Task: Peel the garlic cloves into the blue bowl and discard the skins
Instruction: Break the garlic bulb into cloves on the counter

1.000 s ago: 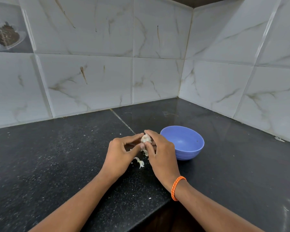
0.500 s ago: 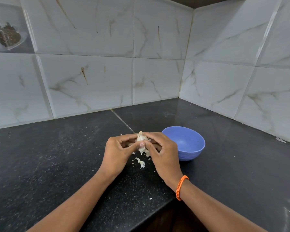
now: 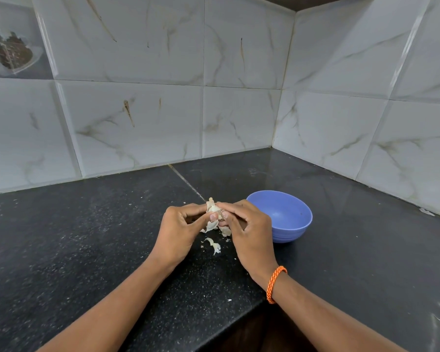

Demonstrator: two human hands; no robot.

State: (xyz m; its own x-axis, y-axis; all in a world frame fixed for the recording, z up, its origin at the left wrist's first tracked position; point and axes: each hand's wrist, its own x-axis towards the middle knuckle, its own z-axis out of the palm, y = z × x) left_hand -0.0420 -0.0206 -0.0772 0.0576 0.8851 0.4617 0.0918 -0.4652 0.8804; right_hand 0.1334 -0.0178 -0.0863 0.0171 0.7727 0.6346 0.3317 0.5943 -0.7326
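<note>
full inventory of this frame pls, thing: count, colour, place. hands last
garlic: one, off-white, pinched between both hands above the counter, skin partly torn loose
loose skins: a few scraps, off-white, on the counter below the hands
blue bowl: one, blue, on the counter just right of the right hand; looks empty
counter: one, black speckled stone, L-shaped into the corner
wall tiles: white with brown marbling, behind the counter on both walls
picture tile: one, grey with a dark food image, top left
bracelet: one, orange braided, on the right wrist
left hand: one, grips the garlic
right hand: one, grips the garlic
</note>
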